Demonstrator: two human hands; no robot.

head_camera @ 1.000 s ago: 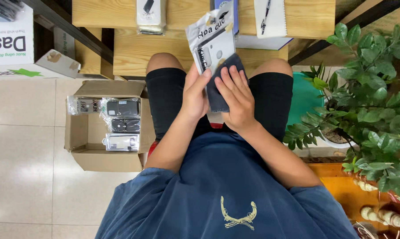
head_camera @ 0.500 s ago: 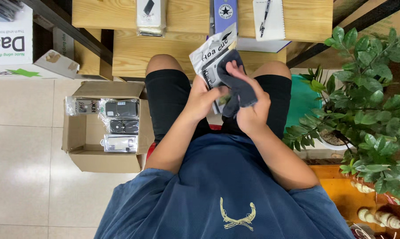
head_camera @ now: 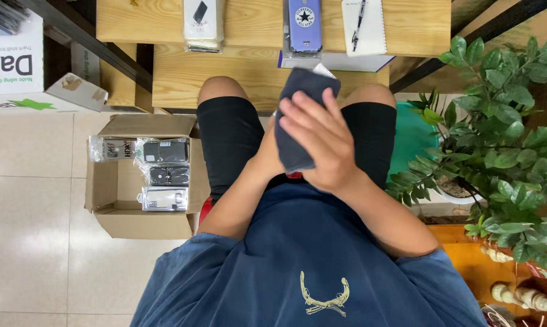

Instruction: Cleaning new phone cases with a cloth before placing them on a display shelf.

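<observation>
A dark grey cloth (head_camera: 297, 121) is seen, soft and folded into a long pad, with a sliver of a pale packet (head_camera: 325, 70) showing at its far edge. It is held above the lap, between the two hands. The right hand (head_camera: 322, 142) is laid flat over the cloth, its fingers spread and pressed on the fabric. The left hand (head_camera: 267, 154) is mostly hidden beneath the cloth; how far it is opened cannot be told, though the cloth appears to be supported from below by it. The long axis of the cloth runs away from the body, its far end pointed towards the wooden bench (head_camera: 225, 79) beyond the hands. A cardboard box (head_camera: 104, 181) of packaged items is set well to the left of the left hand.
</observation>
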